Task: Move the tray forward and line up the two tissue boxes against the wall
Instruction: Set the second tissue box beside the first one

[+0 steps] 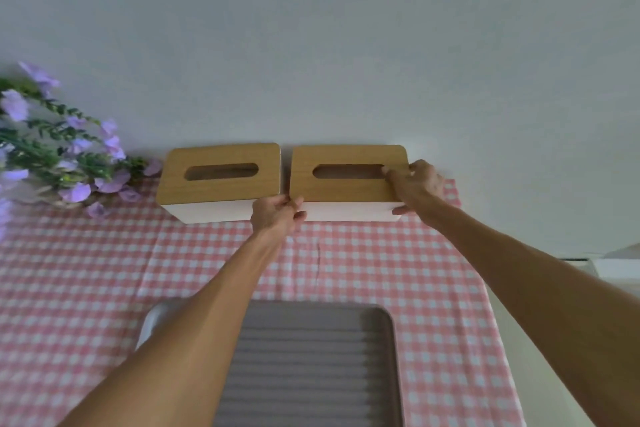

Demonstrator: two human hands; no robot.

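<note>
Hands bracket the right box (347, 180), long axis along the wall (311, 45). Left hand (275, 215) grips its near-left corner; right hand (415, 184) clasps its right end. Left box (218, 180) sits just beside, slightly skewed. Tray (311, 367) lies near the body, well apart from both.

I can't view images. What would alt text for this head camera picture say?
Two bare hands grip the right tissue box, the left hand at its near left corner and the right hand at its right end, beside the left tissue box along a white wall. A grey ridged tray lies nearer on a pink checked tablecloth, purple flowers at left.
</note>
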